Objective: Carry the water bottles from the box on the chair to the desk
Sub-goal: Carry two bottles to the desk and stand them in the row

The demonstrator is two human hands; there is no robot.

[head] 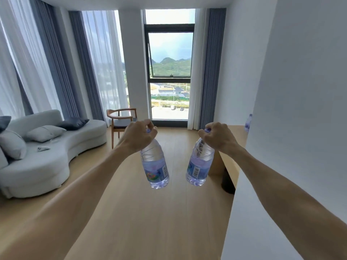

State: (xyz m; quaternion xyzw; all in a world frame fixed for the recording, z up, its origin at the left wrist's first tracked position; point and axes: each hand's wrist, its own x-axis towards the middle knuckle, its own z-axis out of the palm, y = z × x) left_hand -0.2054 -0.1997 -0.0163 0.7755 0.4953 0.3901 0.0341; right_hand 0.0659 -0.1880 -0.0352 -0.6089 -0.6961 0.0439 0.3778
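Both arms reach forward over the wooden floor [150,212], each carrying one water bottle by its top. The left hand [139,136] has its fingers curled round the purple cap and neck of the left bottle [155,166], which hangs below the hand, tilted, with its base nearer the camera. The right hand [218,136] pinches the cap and neck of the right bottle [200,164] in the same way; that bottle also hangs tilted, base toward the camera. The two bottles are in the air, near each other but apart, and neither touches any surface. Each has a clear ribbed upper part and a blue-purple label with a barcode.

To the right, partly hidden behind a white wall [293,109], the wooden tabletop [235,132] shows a strip of its surface. A third bottle [248,122] stands upright on it at the wall's edge, only partly seen. The right bottle hangs just beside the tabletop's near edge, not over it.

A wooden chair [122,119] with a dark seat stands ahead near the tall window [170,72]. A pale sofa [52,152] with grey cushions [46,133] sits along the left, backed by long curtains [56,62].
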